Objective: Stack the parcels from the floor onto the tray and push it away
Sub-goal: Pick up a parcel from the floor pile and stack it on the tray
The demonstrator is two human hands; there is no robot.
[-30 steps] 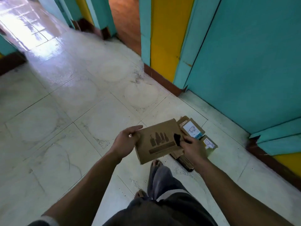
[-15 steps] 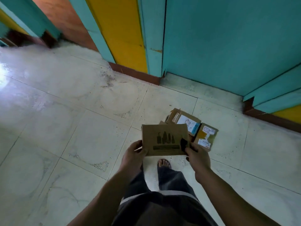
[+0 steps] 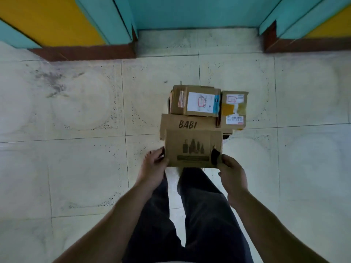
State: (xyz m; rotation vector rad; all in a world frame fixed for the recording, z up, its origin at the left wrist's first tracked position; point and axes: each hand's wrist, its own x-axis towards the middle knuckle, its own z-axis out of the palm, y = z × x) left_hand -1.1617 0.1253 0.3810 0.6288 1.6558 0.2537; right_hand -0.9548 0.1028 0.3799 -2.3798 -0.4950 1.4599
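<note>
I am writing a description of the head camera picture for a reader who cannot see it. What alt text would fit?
A person's left hand and right hand hold a flat bottle-print parcel over three grouped cardboard parcels: a BABI parcel, a white-label parcel and a smaller taped parcel. Pale tiled floor surrounds them; turquoise and yellow walls stand behind.

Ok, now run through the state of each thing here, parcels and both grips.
bottle-print parcel, closed, held by both grips
BABI parcel, closed, lying flat under the white-label parcel
white-label parcel, closed, label up, on the BABI parcel
yellow-tape parcel, closed, label up, beside the white-label parcel
left grip, curled on the bottle-print parcel's left edge
right grip, pinching its right near corner
</note>
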